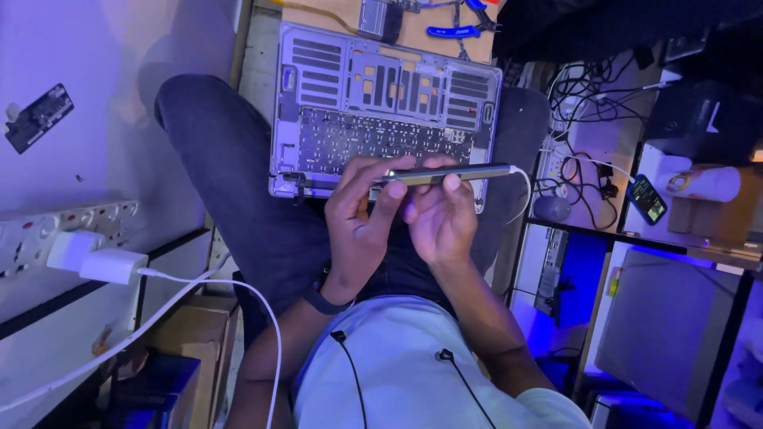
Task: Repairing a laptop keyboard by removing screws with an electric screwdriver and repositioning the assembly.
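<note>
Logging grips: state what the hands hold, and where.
Both hands hold a slim phone edge-on: left hand at its cable-free end, right hand under its middle.

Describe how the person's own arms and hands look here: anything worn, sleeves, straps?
Both forearms are bare, with no gloves or rings visible. The left hand has a dark band, like a watch strap, around its wrist. The right hand wears nothing at the wrist. A light short sleeve shows at the right upper arm.
</note>
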